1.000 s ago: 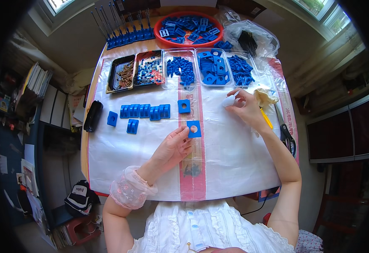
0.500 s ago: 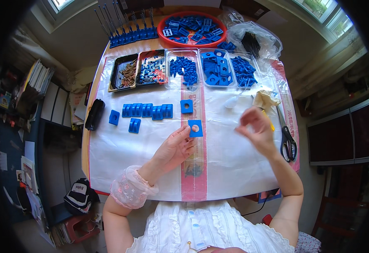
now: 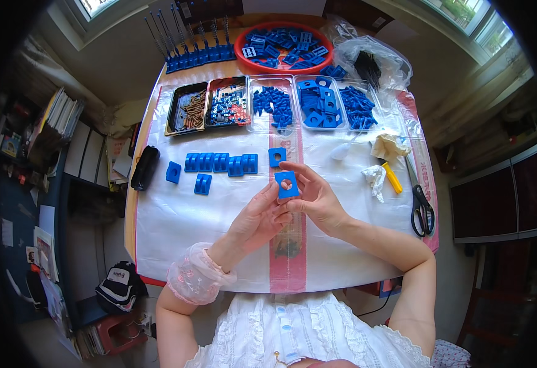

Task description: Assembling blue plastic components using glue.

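Observation:
A flat blue square plate with a round hole [image 3: 287, 184] is held up over the middle of the table. My left hand [image 3: 258, 211] pinches its left side between thumb and fingers. From the right, my right hand [image 3: 319, 199] closes around the same plate, index finger by its top edge and thumb by its lower edge. Just beyond the hands lies another blue plate with a hole [image 3: 277, 157]. Left of them, several ribbed blue blocks [image 3: 220, 162] form a row, with one ribbed block [image 3: 203, 184] in front and a single blue plate [image 3: 173, 172] farther left.
Across the back stand trays of screws [image 3: 193, 113], nuts [image 3: 227, 110] and blue parts [image 3: 272, 107]. A red basin [image 3: 239, 55] of blue pieces sits behind them, beside upright rods [image 3: 198, 58]. Scissors [image 3: 422, 211], a yellow handle [image 3: 393, 178] and crumpled tissue [image 3: 374, 179] lie at right.
My right hand has come left from above the yellow handle and tissue to the plate. The left hand keeps holding the plate in nearly the same place. The whole view has shifted slightly.

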`<state>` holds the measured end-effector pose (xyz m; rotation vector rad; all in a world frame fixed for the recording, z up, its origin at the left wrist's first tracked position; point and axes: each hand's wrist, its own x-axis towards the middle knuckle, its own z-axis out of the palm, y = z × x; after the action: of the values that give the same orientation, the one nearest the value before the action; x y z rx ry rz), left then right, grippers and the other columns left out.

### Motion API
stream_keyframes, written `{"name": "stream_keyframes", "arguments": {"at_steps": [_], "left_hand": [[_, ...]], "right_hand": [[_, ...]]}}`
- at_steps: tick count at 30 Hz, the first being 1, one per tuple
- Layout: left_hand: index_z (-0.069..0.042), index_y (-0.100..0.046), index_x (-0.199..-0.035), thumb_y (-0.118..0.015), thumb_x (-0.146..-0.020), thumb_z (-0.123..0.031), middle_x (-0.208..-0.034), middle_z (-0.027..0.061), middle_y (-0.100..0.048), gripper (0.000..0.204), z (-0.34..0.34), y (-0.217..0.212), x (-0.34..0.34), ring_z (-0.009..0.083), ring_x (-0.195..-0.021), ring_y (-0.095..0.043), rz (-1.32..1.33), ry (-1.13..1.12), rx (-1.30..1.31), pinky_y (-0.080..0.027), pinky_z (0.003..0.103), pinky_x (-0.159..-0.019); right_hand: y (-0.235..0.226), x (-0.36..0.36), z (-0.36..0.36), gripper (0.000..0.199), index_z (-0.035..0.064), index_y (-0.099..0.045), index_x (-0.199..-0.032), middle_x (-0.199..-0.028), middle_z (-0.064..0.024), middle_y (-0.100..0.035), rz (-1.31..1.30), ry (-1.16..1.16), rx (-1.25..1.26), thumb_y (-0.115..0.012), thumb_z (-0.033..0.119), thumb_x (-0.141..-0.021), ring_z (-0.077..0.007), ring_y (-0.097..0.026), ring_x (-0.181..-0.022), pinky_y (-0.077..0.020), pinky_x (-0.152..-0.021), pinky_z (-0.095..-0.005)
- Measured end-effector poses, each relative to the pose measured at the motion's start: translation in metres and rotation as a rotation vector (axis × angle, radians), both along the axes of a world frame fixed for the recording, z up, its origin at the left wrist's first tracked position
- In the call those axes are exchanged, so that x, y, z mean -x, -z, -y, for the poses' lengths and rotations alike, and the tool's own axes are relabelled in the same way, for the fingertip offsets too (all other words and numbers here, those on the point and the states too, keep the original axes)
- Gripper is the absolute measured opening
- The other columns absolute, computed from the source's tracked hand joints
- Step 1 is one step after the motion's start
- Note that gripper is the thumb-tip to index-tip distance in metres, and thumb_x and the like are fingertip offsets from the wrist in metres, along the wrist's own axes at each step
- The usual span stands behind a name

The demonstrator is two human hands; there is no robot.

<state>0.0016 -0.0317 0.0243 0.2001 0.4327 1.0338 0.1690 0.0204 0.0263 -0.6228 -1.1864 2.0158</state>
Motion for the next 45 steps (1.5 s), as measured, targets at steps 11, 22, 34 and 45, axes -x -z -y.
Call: {"name": "stream_keyframes", "arguments": {"at_steps": [11,22,34,45], "left_hand": [[-0.014,-0.058,-0.114,-0.058,-0.099,-0.036,-0.097,-0.0057,-0.06,0.026,0.002,0.005,0.0,0.0016,-0.074,-0.046,0.027,0.005,-0.013,-0.037,0.02,-0.062],[-0.014,-0.055,-0.115,-0.052,-0.102,-0.035,-0.09,-0.0051,-0.052,0.025,0.001,0.004,-0.001,0.0021,-0.071,-0.042,0.045,0.033,-0.016,-0.036,0.021,-0.062],[-0.012,-0.057,-0.118,-0.054,-0.101,-0.035,-0.088,-0.0059,-0.052,0.029,0.0,0.003,-0.003,0.0025,-0.069,-0.039,0.021,0.056,-0.016,-0.035,0.02,-0.059],[-0.01,-0.051,-0.129,-0.066,-0.088,-0.054,-0.103,-0.0014,-0.057,0.061,0.005,0.006,-0.007,0.0077,-0.087,-0.051,0.031,0.056,0.031,-0.042,0.024,-0.075]], "right_hand": [[0.001,0.005,0.006,0.064,0.0077,-0.051,-0.136,-0.11,-0.0011,-0.056,-0.122,-0.004,0.223,-0.077,-0.001,-0.078,-0.0118,-0.056,-0.107,-0.0512,-0.091,-0.0275],[0.006,0.001,0.0,0.06,0.0093,-0.056,-0.131,-0.113,-0.001,-0.059,-0.106,-0.017,0.114,-0.08,0.004,-0.076,-0.0116,-0.055,-0.108,-0.0458,-0.096,-0.0298],[0.003,-0.001,-0.007,0.056,0.0101,-0.059,-0.124,-0.117,-0.0017,-0.058,-0.019,0.018,-0.086,-0.081,0.004,-0.073,-0.0114,-0.054,-0.11,-0.0456,-0.094,-0.029],[-0.078,-0.02,-0.03,0.04,0.0069,-0.061,-0.101,-0.117,-0.0106,-0.053,0.657,-0.033,-1.072,-0.08,0.014,-0.067,-0.0312,-0.045,-0.119,-0.0395,-0.099,-0.04]]}}
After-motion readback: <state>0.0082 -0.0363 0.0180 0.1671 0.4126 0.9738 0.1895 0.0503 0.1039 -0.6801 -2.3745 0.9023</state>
